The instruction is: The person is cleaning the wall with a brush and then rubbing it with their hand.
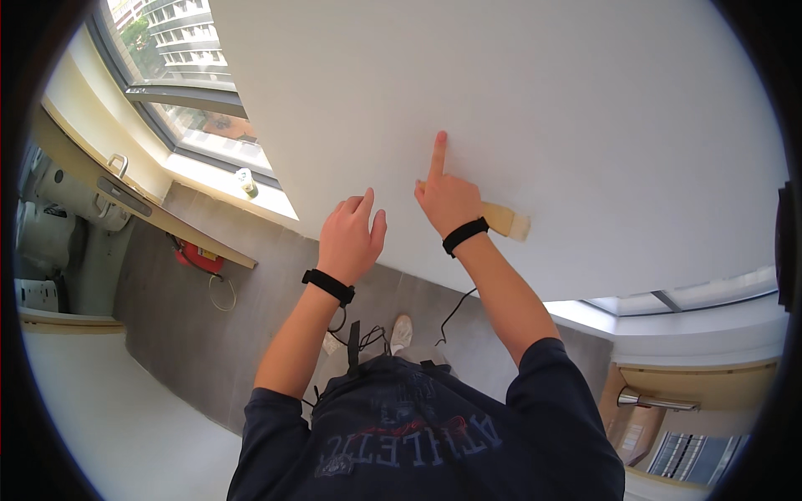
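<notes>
A broad white wall [585, 108] fills most of the view in front of me. My right hand [451, 203] is up against it, index finger stretched out with its tip at the surface. Its other fingers are curled round a flat paintbrush [499, 219], whose tan body and pale bristles stick out to the right of the palm. To the left, my left hand [347, 240] is raised with nothing in it, its fingers apart and partly bent. Whether it touches the wall I cannot tell. Black bands circle both wrists.
A grey-framed window [196, 100] is at upper left, with a small white and green item [246, 183] on its sill. A wooden door edge [200, 234] juts in at left, above a red object [199, 257] on the grey floor [175, 334]. Dark cables [368, 336] hang by my feet.
</notes>
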The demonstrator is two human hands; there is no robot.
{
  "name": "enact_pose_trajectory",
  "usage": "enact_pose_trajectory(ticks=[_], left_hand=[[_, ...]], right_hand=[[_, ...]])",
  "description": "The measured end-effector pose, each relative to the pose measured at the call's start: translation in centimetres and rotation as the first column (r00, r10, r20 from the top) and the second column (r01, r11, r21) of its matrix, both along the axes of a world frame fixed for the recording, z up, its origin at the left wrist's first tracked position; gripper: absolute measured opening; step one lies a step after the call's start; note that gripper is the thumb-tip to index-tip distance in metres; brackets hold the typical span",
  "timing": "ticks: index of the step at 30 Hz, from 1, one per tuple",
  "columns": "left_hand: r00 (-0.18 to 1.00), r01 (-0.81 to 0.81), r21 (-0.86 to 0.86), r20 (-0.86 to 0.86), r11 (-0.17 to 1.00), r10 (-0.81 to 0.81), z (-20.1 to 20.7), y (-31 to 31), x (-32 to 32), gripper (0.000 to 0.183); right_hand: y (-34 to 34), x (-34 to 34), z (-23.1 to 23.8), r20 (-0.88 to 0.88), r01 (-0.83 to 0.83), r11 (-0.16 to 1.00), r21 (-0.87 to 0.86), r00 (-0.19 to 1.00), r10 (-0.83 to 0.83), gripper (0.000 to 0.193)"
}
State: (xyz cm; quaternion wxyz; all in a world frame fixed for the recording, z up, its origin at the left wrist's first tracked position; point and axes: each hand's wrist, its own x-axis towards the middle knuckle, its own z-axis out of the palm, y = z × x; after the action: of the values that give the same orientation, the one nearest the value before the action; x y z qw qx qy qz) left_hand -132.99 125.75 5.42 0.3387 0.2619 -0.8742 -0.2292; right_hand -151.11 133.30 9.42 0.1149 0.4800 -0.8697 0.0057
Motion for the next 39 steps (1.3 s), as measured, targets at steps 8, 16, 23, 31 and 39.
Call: enact_pose_trajectory(ticks=[8, 16, 23, 31, 39], left_hand=[[0.996, -0.011, -0.015, 0.094, 1.0, 0.012, -2.2, 1.1, 2.1, 0.039], [0.976, 0.197, 0.248, -0.14, 0.949, -0.166, 2.8, 1.5, 6.4, 0.048], [0.737, 0.622, 0.432, -0.605, 0.653, -0.301, 8.2, 4.3, 9.4, 0.056], [0.29, 0.954, 0.224, -0.86, 0.201, -0.42, 11.5, 8.0, 12.8, 0.059], [0.198, 0.883, 0.056, -0.945, 0.466, -0.26, 14.7, 12.6, 12.0, 0.04]], right_hand=[[0.2, 0.9, 3.3, -0.039, -0.049, 0.994, -0.094, 0.998, 0.045, 0.11], [5.3, 4.4, -1.7, 0.686, -0.07, 0.96, -0.271, 0.685, 0.244, 0.09], [10.4, 10.0, 6.8, 0.621, 0.295, 0.779, -0.553, -0.478, 0.621, 0.076], [11.6, 13.2, 11.4, 0.314, 0.033, 0.446, -0.894, -0.664, 0.678, 0.067], [12.5, 14.9, 12.6, 0.137, 0.077, 0.285, -0.955, -0.739, 0.66, 0.046]])
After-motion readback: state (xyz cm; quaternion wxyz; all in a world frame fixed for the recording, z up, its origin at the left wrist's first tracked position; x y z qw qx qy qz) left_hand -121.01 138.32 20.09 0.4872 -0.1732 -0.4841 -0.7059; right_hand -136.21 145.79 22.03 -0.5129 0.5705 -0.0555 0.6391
